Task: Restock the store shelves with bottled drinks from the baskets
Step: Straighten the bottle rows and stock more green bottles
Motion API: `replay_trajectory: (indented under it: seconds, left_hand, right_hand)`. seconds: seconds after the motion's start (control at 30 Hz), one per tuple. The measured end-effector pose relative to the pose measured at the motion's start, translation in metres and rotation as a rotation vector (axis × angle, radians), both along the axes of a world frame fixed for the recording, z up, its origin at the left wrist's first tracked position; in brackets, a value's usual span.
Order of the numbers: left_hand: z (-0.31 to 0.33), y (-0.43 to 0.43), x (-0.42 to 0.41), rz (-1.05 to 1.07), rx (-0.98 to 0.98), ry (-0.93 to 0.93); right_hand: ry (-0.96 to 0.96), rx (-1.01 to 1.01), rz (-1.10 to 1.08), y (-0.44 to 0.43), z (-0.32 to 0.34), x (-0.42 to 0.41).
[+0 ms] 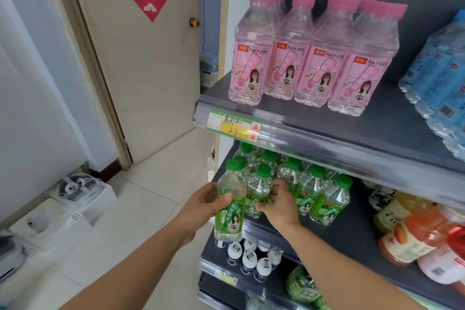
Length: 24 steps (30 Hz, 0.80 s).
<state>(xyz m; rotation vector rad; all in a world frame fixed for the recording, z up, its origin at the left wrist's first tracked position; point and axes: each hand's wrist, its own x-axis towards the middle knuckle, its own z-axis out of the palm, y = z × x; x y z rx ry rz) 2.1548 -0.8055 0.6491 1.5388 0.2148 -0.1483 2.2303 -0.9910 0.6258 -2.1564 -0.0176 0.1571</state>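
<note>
My left hand [201, 205] grips a green-capped lime soda bottle [230, 206], held upright just off the front left corner of the middle shelf [352, 231]. My right hand [279, 205] grips a second lime soda bottle [259, 191] standing at the shelf's front edge. Behind and to the right of it stand several more lime soda bottles [327, 199] in rows. No basket is in view.
Pink peach soda bottles [312, 53] fill the upper shelf [327, 131], with blue-labelled bottles [442, 83] lying at its right. Orange and red drinks [412, 231] lie on the middle shelf's right. White-capped bottles [249, 257] sit below. A door [141, 58] and white boxes [83, 194] are at left.
</note>
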Motion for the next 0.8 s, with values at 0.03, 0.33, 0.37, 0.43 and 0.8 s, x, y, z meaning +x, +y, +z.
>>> replay_trajectory:
  seconds: [0.03,0.33,0.37,0.43,0.8]
  left_hand:
    - [0.000,-0.003,0.000,-0.008,-0.005,-0.001]
    - [0.004,-0.040,0.008,-0.118,-0.002,0.021]
    - [0.006,-0.045,0.008,-0.124,-0.001,0.014]
    - [0.008,-0.054,0.011,-0.134,0.004,-0.007]
    - [-0.002,-0.053,0.022,0.195,0.599,-0.358]
  right_hand:
    - [-0.040,-0.030,-0.002,0.000,0.002,-0.002]
    - [0.044,0.384,0.155,-0.017,0.057,-0.029]
    - [0.031,0.345,0.185,-0.020,0.063,-0.030]
    - [-0.003,0.264,0.207,-0.028,0.067,-0.030]
    - [-0.077,0.187,0.031,-0.065,0.048,-0.021]
